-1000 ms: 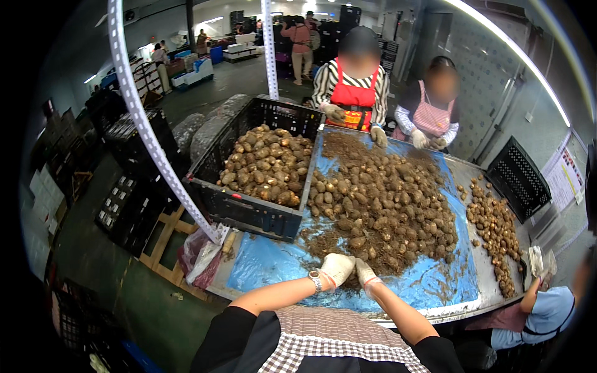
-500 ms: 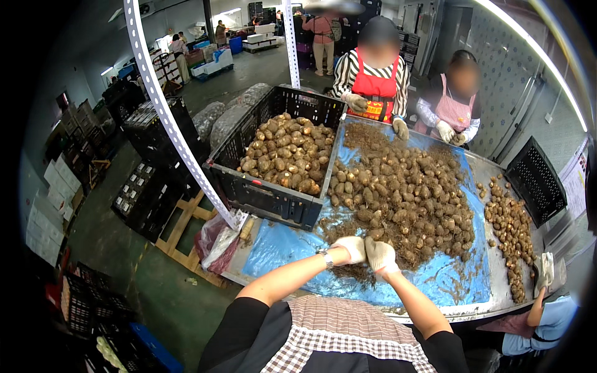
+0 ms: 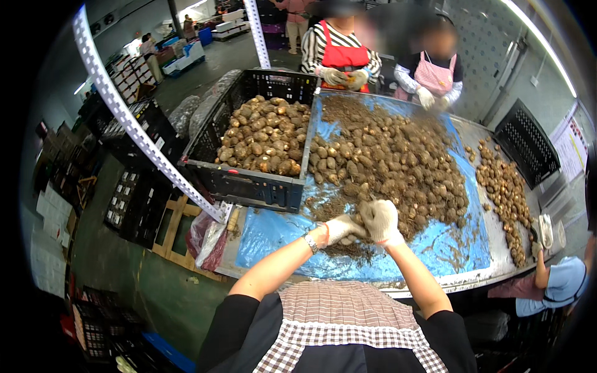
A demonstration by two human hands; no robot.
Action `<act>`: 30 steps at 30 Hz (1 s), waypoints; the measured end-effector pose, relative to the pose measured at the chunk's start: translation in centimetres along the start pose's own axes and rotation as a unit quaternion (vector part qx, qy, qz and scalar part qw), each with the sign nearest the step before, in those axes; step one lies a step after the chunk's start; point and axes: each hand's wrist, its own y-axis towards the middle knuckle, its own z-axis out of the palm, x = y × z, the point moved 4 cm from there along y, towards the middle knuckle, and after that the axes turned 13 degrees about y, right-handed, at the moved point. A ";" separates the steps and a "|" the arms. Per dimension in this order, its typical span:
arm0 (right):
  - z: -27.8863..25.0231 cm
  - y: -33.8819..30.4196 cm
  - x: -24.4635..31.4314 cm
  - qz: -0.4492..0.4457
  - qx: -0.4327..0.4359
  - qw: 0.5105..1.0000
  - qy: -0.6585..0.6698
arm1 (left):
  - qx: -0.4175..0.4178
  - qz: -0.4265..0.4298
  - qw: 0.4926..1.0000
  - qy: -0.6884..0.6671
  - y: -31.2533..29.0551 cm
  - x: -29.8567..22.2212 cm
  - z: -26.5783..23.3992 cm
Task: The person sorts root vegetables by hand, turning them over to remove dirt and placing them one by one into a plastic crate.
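Note:
My hands, both in off-white knit gloves, meet at the near edge of a heap of brown, hairy taros (image 3: pixel 410 174) on a blue plastic sheet (image 3: pixel 273 239). My left hand (image 3: pixel 341 230) is closed round a taro (image 3: pixel 357 218), of which only a small part shows. Just to its right, my right hand (image 3: pixel 380 221) is curled with its knuckles up. Its fingers hide whatever they grip. Loose root fibres (image 3: pixel 348 250) lie below the hands.
A black plastic crate (image 3: pixel 245 189) of cleaner-looking taros stands at left, beside a perforated white post (image 3: pixel 143 130). Two co-workers in aprons (image 3: pixel 342 53) (image 3: pixel 434 76) work across the table. More taros (image 3: pixel 502 186) lie at right, near a tilted black crate (image 3: pixel 527 144) and another person (image 3: pixel 550 283).
The view has shifted, so the table sits higher and further left. My right hand has turned and curled beside the left. The co-worker in the red apron has brought both hands together.

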 end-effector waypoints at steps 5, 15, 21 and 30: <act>2.0 -1.2 -5.9 0.277 -0.081 0.887 0.362 | -0.023 0.075 0.990 -0.119 0.2 -1.8 -0.6; 0.6 -3.6 -0.2 0.188 0.022 0.780 0.597 | -0.005 0.058 0.981 -0.184 -2.3 -0.8 1.1; 0.0 -4.4 -0.1 0.174 -0.031 0.801 0.572 | -0.118 0.101 0.982 -0.104 -3.0 -0.1 0.9; -1.3 -4.5 1.3 0.138 0.100 0.815 0.554 | -0.057 0.106 0.993 0.013 -4.8 -1.1 1.6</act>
